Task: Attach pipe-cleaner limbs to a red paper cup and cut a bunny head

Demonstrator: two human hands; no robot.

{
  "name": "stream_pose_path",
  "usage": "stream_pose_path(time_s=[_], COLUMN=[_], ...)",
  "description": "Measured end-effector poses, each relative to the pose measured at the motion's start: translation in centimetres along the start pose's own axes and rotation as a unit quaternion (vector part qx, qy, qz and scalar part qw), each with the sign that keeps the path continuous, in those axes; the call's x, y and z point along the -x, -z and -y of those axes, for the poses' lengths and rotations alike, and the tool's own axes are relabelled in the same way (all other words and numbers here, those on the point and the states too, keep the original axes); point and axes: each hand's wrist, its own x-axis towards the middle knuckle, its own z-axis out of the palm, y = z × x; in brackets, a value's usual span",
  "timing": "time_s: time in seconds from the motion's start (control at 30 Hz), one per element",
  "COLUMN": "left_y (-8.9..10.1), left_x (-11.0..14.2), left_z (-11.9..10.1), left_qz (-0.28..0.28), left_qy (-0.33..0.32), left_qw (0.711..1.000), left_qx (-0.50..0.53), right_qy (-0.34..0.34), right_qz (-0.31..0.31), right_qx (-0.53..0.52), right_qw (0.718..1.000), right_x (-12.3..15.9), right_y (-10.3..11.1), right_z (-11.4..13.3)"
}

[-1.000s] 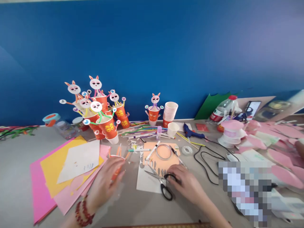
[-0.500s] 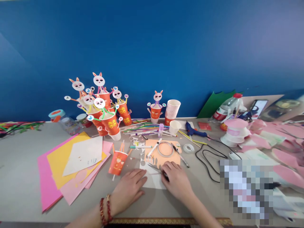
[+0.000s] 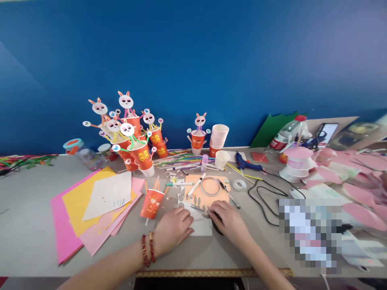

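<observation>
On the grey surface (image 3: 121, 257), red paper cups (image 3: 140, 155) at the far left bear white rabbit faces and coloured arms; the red paper cup with orange sticks (image 3: 152, 204), just beside the left hand (image 3: 173, 229), shows no face. The left fingers bend over the left part of a white paper sheet (image 3: 203, 227); the right hand (image 3: 228, 219) curls over the black-handled scissors (image 3: 198, 208). Neither grip's closure can be told. A second ago, the left hand held that stick-fitted cup.
</observation>
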Motion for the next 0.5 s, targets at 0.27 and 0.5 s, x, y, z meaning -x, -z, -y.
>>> stream_pose_path(time_s=[0.27,0.5], left_y=[-2.0,-1.2], left_x=[-2.6,-1.3], left_z=[-0.5,-0.3], left_qz=[-0.026,-0.046], left_qy=[0.029,0.1], left_qw=[0.999,0.984], left_qx=[0.029,0.142], right_qy=[0.015,-0.002], right_qz=[0.004,0.001], right_qx=[-0.051,-0.026], right_qw=[0.999,1.0], right_x=[1.2,1.6], right_y=[0.3,1.2], right_z=[0.2,0.1])
